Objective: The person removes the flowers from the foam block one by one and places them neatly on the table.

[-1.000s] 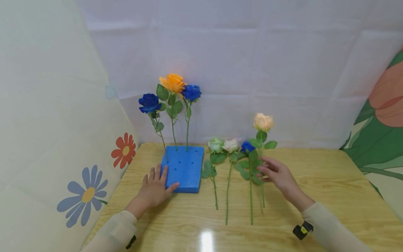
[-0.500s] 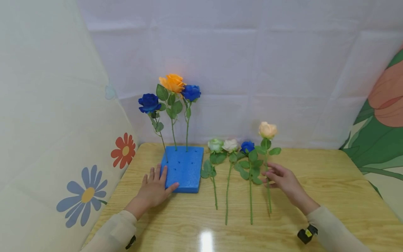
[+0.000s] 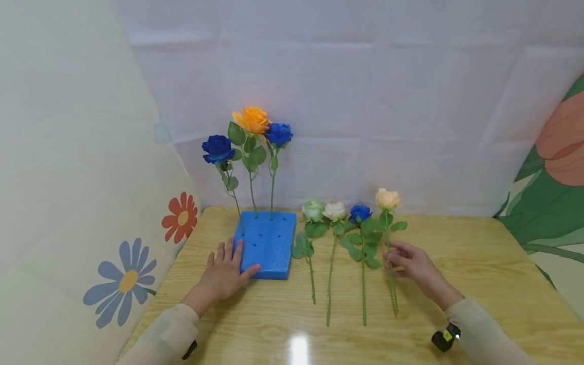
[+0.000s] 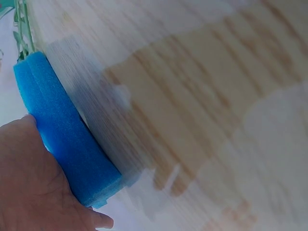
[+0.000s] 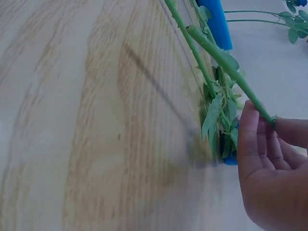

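Note:
A blue foam block (image 3: 266, 243) lies on the wooden table (image 3: 479, 274). A dark blue rose (image 3: 218, 148), an orange rose (image 3: 250, 119) and a blue rose (image 3: 278, 134) stand upright in its far row of holes. My left hand (image 3: 234, 258) rests flat against the block's near left corner, fingers straight; the left wrist view shows the palm (image 4: 33, 192) against the foam (image 4: 67, 139). My right hand (image 3: 391, 258) pinches the stem of a peach rose (image 3: 388, 198), held low and slanted over the table. In the right wrist view, the fingers (image 5: 252, 139) and thumb close on the green stem (image 5: 226, 72).
A pale green rose (image 3: 313, 210), a white rose (image 3: 334, 210) and a blue rose (image 3: 359, 213) lie side by side on the table between the block and my right hand. White cloth hangs behind, with flower-printed panels at left and right.
My right hand has carried the peach rose rightward and lowered it, so its bloom has dropped close to the lying flowers. The left hand has stayed on the block.

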A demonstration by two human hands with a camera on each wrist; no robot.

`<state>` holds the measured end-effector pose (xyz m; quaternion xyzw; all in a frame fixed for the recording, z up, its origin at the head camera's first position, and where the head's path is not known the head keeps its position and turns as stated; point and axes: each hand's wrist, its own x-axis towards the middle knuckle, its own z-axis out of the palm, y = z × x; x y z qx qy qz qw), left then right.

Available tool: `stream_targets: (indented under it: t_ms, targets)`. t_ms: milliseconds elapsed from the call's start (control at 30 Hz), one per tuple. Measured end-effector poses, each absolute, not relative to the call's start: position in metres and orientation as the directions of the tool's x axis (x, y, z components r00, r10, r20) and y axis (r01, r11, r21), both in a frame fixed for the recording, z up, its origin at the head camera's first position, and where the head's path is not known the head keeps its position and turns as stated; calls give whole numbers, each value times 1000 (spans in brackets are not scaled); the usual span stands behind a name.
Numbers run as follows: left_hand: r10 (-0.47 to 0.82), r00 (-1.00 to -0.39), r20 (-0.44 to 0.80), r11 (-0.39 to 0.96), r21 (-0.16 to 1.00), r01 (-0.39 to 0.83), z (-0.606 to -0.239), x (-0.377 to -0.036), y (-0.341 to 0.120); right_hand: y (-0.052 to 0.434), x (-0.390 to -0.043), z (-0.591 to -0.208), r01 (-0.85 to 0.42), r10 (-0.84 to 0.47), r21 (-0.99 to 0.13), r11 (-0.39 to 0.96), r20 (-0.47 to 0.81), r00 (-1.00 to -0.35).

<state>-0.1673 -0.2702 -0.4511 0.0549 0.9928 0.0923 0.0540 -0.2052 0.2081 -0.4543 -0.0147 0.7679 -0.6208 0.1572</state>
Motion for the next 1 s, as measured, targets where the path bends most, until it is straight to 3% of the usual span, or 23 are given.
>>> stream_targets:
  t_ms: [1000]
  targets:
    - [118,-987,-114,981,169,98,-455,-171,-273,214,-209,-483,271,-216,-919,286,-338,-916]
